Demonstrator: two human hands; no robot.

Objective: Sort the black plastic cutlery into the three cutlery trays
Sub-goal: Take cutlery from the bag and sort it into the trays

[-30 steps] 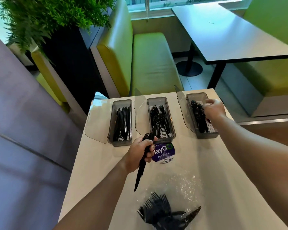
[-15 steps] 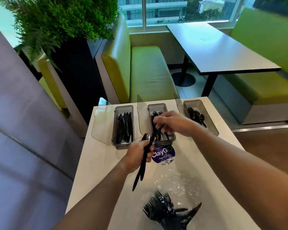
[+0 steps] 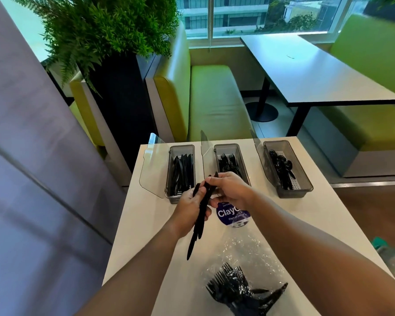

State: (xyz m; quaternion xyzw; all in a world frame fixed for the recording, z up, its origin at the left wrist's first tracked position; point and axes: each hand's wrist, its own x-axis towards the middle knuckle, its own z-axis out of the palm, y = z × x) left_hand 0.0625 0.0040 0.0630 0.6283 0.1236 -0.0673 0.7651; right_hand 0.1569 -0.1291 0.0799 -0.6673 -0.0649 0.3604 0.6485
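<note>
Black cutlery (image 3: 194, 238) sits in curled fingers of left hand (image 3: 188, 209), top pinched by right hand (image 3: 232, 190).

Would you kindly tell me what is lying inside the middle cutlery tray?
In the middle tray, black forks fill the far half. The right hand, pinching the cutlery bundle gripped by the left hand, covers its near end; what lies there cannot be seen.
</note>
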